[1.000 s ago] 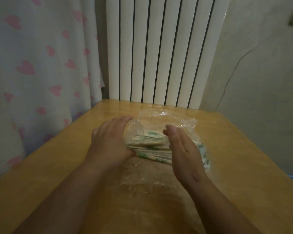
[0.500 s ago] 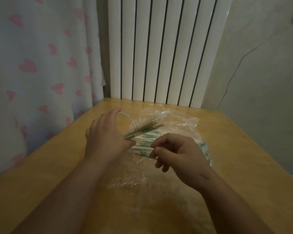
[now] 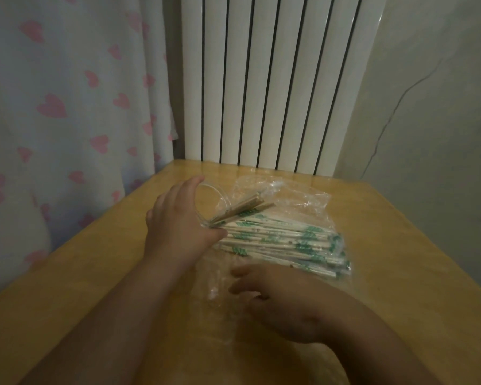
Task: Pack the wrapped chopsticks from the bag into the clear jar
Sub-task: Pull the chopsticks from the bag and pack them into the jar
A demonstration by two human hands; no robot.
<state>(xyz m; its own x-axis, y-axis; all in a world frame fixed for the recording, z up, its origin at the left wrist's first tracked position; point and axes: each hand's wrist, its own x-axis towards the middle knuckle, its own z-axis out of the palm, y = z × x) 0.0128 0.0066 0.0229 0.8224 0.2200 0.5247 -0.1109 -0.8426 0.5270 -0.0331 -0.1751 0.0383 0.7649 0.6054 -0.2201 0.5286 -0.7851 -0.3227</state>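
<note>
Left grip (image 3: pixel 178 226) curled round half-hidden clear jar (image 3: pixel 218 194), right grip (image 3: pixel 283 298) slack, blurred

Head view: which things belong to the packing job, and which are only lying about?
Job: clear jar, wrapped chopsticks, bag, left hand gripping the jar, right hand.
Only surroundings: table, radiator, heart-print curtain.

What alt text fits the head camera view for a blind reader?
A left hand grips a tilted clear jar with a few wrapped chopsticks poking out. A clear bag of more chopsticks lies on a wooden table, the right hand open near it.
</note>
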